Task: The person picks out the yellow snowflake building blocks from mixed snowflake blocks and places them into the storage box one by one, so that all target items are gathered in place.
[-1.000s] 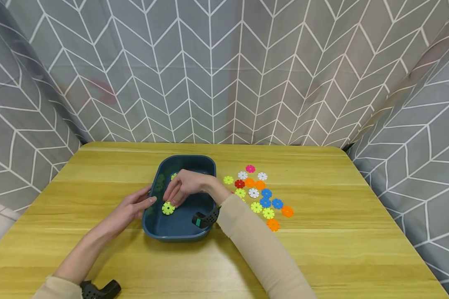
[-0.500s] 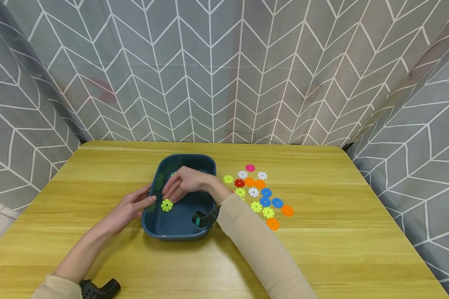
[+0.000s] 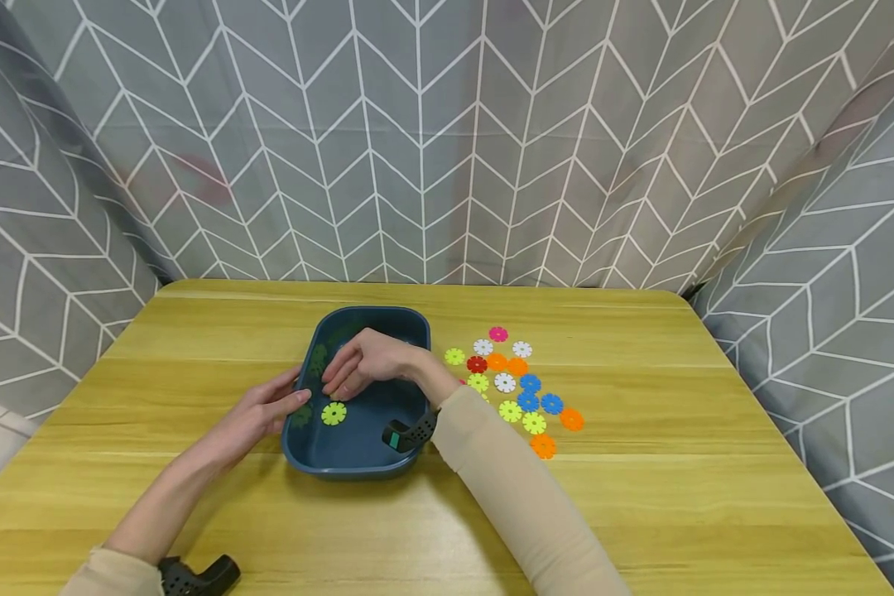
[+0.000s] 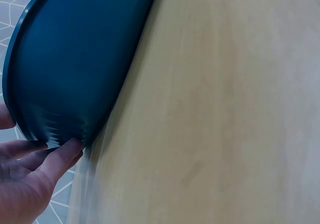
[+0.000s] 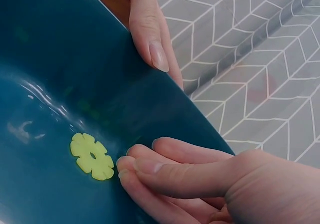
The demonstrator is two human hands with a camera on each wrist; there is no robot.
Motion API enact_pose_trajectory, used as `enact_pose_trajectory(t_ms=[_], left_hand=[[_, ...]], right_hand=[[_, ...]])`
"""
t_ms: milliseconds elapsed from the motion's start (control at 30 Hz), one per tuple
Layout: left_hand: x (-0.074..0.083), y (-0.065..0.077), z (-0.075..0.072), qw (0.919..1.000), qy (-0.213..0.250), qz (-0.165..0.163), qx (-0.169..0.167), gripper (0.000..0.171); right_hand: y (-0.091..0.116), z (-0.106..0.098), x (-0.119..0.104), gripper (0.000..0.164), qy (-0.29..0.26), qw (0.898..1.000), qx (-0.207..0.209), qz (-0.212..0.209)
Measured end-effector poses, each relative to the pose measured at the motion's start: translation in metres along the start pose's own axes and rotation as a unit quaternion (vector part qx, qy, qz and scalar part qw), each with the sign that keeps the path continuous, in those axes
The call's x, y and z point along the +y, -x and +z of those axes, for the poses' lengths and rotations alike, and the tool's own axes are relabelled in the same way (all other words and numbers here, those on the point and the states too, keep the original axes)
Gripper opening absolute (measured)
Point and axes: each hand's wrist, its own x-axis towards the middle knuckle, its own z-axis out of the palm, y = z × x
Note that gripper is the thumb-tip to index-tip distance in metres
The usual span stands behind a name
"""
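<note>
A dark blue plastic tub (image 3: 353, 474) stands on the table, left of the middle. My left hand (image 3: 262, 409) grips its left side, the thumb over the rim and the fingers against the outer wall; the left wrist view shows these fingers (image 4: 60, 159) on the wall. On the tub's floor lies a yellow-green notched disc (image 3: 334, 413), flat. My right hand (image 3: 365, 364) reaches into the tub. In the right wrist view its fingers and thumb are nearly straight and close together, the fingertips right beside the disc (image 5: 93, 156), with nothing visible between them.
Several notched discs in white, orange, blue, red, pink and yellow-green lie scattered right of the tub, among them a blue disc (image 3: 552, 404) and an orange disc (image 3: 543, 447). A patterned grey curtain (image 3: 447, 149) hangs behind the wooden table (image 3: 678, 497).
The right fingertips, earlier touching the yellow-green disc, have come away from it, and it lies flat on the tub floor. The left hand keeps its hold on the tub.
</note>
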Motion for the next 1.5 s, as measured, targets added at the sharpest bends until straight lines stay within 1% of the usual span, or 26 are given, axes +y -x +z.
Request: enact_pose_trajectory(t_ms=[100, 300, 367, 567, 700, 800, 900, 1033, 1167, 1267, 1400, 1500], left_hand=[[0.0, 0.0, 0.0, 1.0, -0.001, 0.001, 0.0, 0.07], [0.0, 0.001, 0.0, 1.0, -0.003, 0.004, 0.002, 0.069], [0.0, 0.001, 0.0, 1.0, -0.004, 0.003, 0.003, 0.07], [0.001, 0.0, 0.0, 1.0, -0.006, 0.001, 0.002, 0.07], [0.0, 0.0, 0.0, 1.0, 0.003, 0.005, 0.002, 0.069], [-0.001, -0.001, 0.001, 0.9999, 0.011, 0.008, 0.002, 0.069], [-0.003, 0.0, 0.002, 0.9999, 0.011, 0.008, 0.003, 0.068], [-0.004, 0.001, 0.004, 0.9999, 0.009, 0.005, 0.003, 0.069], [-0.002, 0.0, 0.005, 1.0, 0.008, 0.0, 0.005, 0.07], [-0.001, 0.0, 0.005, 0.9999, 0.005, -0.007, 0.009, 0.071], [-0.001, 0.001, 0.004, 0.9999, 0.003, -0.009, 0.014, 0.072], [0.0, 0.001, 0.003, 0.9999, 0.006, -0.005, 0.015, 0.073]], right_hand=[[0.001, 0.0, -0.001, 0.025, -0.004, 1.0, -0.007, 0.005], [0.002, 0.0, 0.0, 0.024, -0.027, 0.998, -0.047, 0.021], [0.002, 0.001, -0.001, 0.024, -0.029, 0.998, -0.054, 0.023], [0.002, 0.001, -0.002, 0.024, -0.024, 0.998, -0.05, 0.021], [0.0, -0.001, 0.0, 0.024, -0.022, 0.999, -0.042, 0.016], [0.0, -0.001, 0.0, 0.022, -0.015, 1.0, -0.026, 0.004], [0.002, 0.0, -0.003, 0.02, -0.001, 1.0, 0.001, -0.019], [0.012, -0.003, -0.015, 0.023, 0.019, 0.998, 0.039, -0.055], [0.031, -0.011, -0.03, 0.027, 0.044, 0.994, 0.067, -0.078], [0.048, -0.021, -0.034, 0.027, 0.054, 0.99, 0.086, -0.093], [0.071, -0.035, -0.029, 0.027, 0.032, 0.985, 0.126, -0.113], [0.087, -0.044, -0.02, 0.027, 0.01, 0.98, 0.16, -0.119]])
